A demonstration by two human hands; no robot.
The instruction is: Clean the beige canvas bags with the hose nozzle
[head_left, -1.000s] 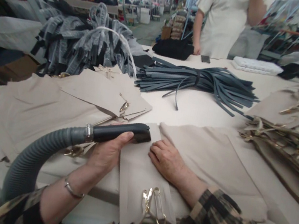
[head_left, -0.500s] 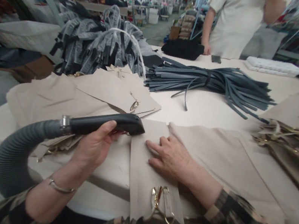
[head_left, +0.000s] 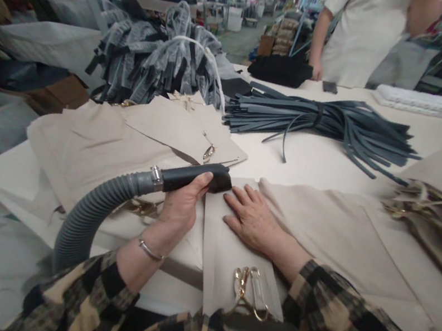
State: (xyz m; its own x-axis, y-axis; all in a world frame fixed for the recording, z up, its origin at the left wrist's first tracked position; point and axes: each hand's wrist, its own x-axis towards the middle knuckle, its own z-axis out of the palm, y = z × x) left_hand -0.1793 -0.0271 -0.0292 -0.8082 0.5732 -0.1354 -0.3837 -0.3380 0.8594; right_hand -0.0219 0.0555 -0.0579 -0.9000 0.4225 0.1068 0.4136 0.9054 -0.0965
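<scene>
My left hand (head_left: 184, 204) is wrapped round a black nozzle (head_left: 219, 179), which joins a grey ribbed hose (head_left: 101, 207) at a metal clamp. The nozzle's tip lies over the upper left edge of a beige fabric strip (head_left: 216, 255). Just right of the tip, my right hand (head_left: 253, 219) rests flat on that strip with its fingers spread. Gold metal clasps (head_left: 246, 288) sit at the strip's near end. More beige fabric (head_left: 345, 231) spreads out to the right, partly beneath my right forearm.
Beige pieces (head_left: 185, 128) with gold hardware lie at the left, and others are piled at the right (head_left: 438, 207). Behind are dark blue straps (head_left: 317, 119) tied in a bundle and plastic-wrapped straps (head_left: 158, 59). A person (head_left: 357, 36) stands across the table (head_left: 305, 171).
My left hand and the nozzle have moved right, closer to my right hand. My right hand's fingers have spread flatter on the strip. The view has shifted slightly left.
</scene>
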